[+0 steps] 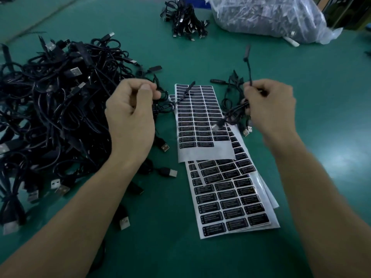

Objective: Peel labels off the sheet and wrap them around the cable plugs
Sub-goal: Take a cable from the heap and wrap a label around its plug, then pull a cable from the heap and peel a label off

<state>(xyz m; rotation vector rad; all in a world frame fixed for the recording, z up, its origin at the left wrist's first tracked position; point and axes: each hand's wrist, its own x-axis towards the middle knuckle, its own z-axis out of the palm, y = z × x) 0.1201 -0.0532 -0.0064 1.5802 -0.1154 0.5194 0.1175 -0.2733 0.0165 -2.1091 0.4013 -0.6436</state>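
A head-worn camera looked down on a green table [170,255] and a person's two bare forearms; the left hand [130,117] hovered beside a large tangled pile of black USB cables [50,109] that filled the left side of the table; its thumb and curled fingers pinched a thin black cable [188,89], whose slender end reached over the top corner of a label sheet [206,154]. That sheet lay flat in the middle of the table, between the two hands, with rows of small black labels and a bare white strip along its near edge; it partly overlapped a stack of further label sheets [230,197] that fanned out toward the person.

The right hand [269,109] was held above the table just to the right of the top sheet, blurred by motion; its fingers were curled round a small bunch of black cables [233,112]; one cable stood up out of the fist and ended in a narrow black plug [247,52]; a silver USB plug [215,127] hung from the bunch over the sheet's right edge.

At the far edge sat a smaller bundle of cables [184,21]; beside it, to the right, lay a bulging clear plastic bag [267,15].
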